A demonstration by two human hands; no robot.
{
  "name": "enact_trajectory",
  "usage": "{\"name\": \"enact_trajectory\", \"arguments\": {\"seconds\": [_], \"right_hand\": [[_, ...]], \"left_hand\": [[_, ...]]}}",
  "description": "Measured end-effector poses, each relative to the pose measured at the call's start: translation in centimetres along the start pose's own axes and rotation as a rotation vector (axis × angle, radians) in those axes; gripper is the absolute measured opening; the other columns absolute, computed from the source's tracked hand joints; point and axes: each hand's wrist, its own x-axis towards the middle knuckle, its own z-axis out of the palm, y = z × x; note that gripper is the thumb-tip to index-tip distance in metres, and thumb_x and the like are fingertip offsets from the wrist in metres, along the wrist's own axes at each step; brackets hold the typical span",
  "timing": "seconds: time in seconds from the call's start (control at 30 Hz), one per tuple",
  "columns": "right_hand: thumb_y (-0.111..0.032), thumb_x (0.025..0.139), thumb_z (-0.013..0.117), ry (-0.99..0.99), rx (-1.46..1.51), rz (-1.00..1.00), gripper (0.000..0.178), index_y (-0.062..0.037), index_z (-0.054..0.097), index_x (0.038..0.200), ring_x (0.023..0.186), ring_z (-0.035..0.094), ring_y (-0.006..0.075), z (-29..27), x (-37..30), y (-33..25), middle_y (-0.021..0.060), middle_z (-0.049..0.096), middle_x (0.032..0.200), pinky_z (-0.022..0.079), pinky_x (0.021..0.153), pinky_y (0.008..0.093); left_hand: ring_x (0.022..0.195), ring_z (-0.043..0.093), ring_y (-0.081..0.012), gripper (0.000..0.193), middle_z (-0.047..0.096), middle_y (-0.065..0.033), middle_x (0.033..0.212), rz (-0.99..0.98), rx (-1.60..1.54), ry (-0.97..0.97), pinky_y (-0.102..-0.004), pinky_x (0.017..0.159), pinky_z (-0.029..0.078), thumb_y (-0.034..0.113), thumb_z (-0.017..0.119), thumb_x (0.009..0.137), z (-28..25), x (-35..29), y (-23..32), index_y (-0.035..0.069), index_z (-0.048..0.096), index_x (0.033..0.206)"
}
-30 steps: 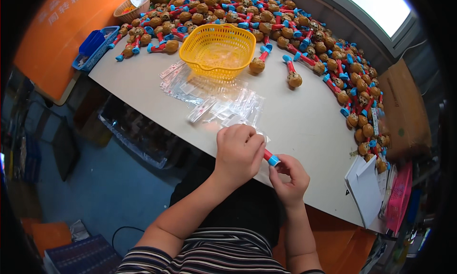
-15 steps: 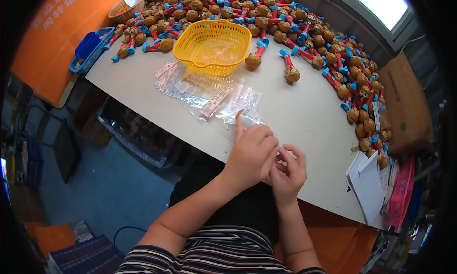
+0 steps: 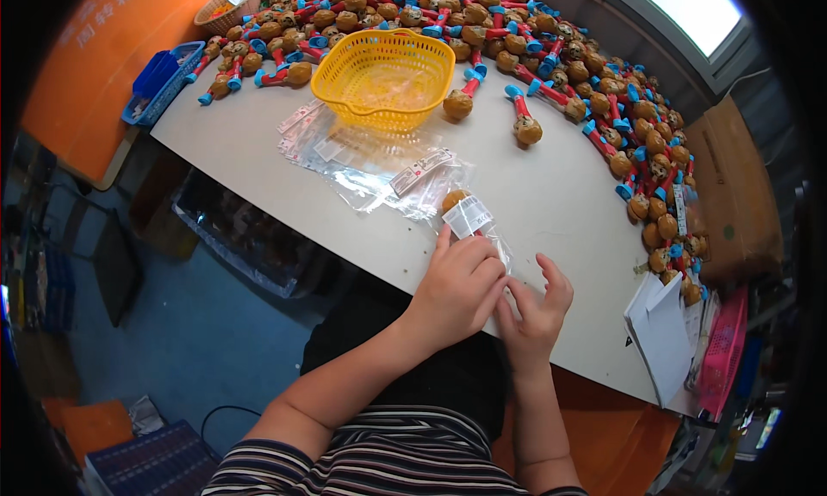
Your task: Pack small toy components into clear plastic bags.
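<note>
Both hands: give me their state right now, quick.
Left hand: closed, holding the clear bag with the brown-headed toy inside.
Right hand: fingers apart; whether it pinches the bag cannot be told.

Head-worn fisheye looks down and forward, close above the table [image 3: 568, 212]

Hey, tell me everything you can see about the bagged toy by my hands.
The bagged toy has a rounded, glossy brown head at its far end and a bit of red below. A clear, crinkled, plastic-looking bag surrounds it, with a white printed label crossing just below the head. It lies aslant at the table's near side, head away from you, beside loose clear bags. Your left hand curls over its near part, hiding it; whether the bag is sealed can't be told.
</note>
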Motion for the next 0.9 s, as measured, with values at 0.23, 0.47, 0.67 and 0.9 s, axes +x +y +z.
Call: {"name": "enact_trajectory", "arguments": {"seconds": [0.23,0.47,0.67,0.9], "right_hand": [[-0.009,0.071,0.078,0.101,-0.083,-0.027,0.029,-0.0064,0.071,0.099,0.113,0.052,0.0331,1.5,0.3,-0.6,0.0162,0.056,0.128,0.043,0.094,0.0424],[-0.007,0.071,0.078,0.214,-0.083,-0.126,0.03,-0.0076,0.072,0.1,0.108,0.055,0.0313,1.8,0.7,-1.0,0.0156,0.058,0.123,0.046,0.089,0.0395],[-0.006,0.07,0.077,0.177,-0.047,-0.111,0.03,-0.0064,0.071,0.1,0.11,0.054,0.0331,1.6,0.5,-0.8,0.0155,0.058,0.123,0.045,0.092,0.042],[-0.005,0.071,0.075,0.084,0.1,0.055,0.022,0.0001,0.068,0.092,0.118,0.05,0.0371,1.7,0.8,-1.8,0.0194,0.057,0.128,0.042,0.098,0.0457]], "left_hand": [[0.109,0.059,-0.0316,0.016,0.059,-0.0105,0.104,0.018,0.013,0.053,-0.0628,0.106,0.033,0.007,0.069,0.084,0.0,0.0,0.1,0.005,0.058,0.095],[0.107,0.059,-0.0327,0.017,0.06,-0.0116,0.104,0.004,-0.014,0.049,-0.0608,0.106,0.033,0.005,0.068,0.084,-0.8,0.1,0.1,0.004,0.057,0.097],[0.109,0.058,-0.0346,0.018,0.06,-0.0119,0.106,0.01,-0.063,0.045,-0.0605,0.107,0.032,0.004,0.068,0.084,-0.9,-0.3,0.2,0.004,0.057,0.098],[0.109,0.059,-0.0323,0.016,0.059,-0.0114,0.104,0.014,-0.065,0.049,-0.0626,0.108,0.031,0.003,0.066,0.084,-0.5,-0.6,0.1,0.004,0.056,0.097]]}}
